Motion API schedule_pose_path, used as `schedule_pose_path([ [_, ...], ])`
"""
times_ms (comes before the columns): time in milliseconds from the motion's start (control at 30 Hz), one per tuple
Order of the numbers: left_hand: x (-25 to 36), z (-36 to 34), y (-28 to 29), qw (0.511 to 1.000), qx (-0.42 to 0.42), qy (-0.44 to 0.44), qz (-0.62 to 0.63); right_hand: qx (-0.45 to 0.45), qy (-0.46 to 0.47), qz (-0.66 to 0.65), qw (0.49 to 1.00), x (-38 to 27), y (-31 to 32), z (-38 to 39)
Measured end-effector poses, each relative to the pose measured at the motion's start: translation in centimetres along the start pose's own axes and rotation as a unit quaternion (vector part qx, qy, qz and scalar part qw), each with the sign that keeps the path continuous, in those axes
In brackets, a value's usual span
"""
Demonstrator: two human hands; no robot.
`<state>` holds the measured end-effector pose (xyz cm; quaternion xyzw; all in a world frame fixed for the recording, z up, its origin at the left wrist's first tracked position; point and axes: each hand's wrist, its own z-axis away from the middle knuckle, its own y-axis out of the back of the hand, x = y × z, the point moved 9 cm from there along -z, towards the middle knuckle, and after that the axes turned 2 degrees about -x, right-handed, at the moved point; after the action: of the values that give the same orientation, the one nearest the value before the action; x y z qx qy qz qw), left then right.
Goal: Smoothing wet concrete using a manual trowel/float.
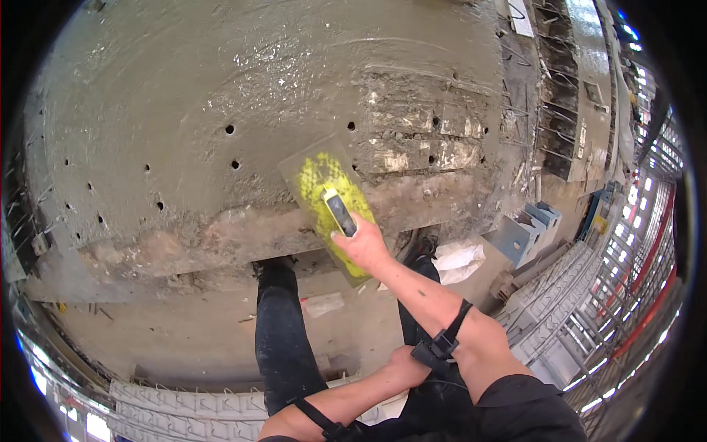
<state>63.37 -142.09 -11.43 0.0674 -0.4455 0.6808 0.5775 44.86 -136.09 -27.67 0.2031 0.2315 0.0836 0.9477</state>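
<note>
My right hand [359,244] is closed around the yellow and black handle of a float [324,173]. The float's long, yellow-green plate is smeared with grey concrete. It lies slanted over the near edge of a wet concrete slab [169,81], its far end on the grey surface and its near end past the edge. Low in front of my body is my left hand [403,367], beside my right forearm and a black strapped-on device [434,355]. That hand looks curled, but its fingers are mostly hidden.
Several dark holes dot the slab. Right of the float is a rough, recessed patch [420,121]. Rebar loops [560,96] stick out along the right side. Blue-grey metal blocks [519,236], a crumpled white bag [458,259] and stacked wire trusses [552,309] are on the floor.
</note>
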Motion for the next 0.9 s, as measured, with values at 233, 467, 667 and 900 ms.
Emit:
schedule_pose_path([
  [233, -0.3, 0.0, -0.3, 0.995, -0.049, 0.003, -0.085, 0.038, 0.040, -0.045, 0.997, 1.8, 0.2, 0.8],
  [467, 0.6, -0.7, -0.4, 0.984, 0.059, -0.118, -0.121, 0.041, 0.016, -0.188, 0.981, -1.8, 0.1, -3.4],
  [667, 1.9, -0.4, 0.4, 0.960, -0.065, -0.061, -0.265, 0.031, 0.054, -0.251, 0.966, -11.4, 5.7, -10.1],
  [900, 1.3, 0.4, 0.9, 0.987, 0.029, -0.105, -0.119, 0.007, -0.041, -0.246, 0.968, -2.0, -0.5, -1.6],
])
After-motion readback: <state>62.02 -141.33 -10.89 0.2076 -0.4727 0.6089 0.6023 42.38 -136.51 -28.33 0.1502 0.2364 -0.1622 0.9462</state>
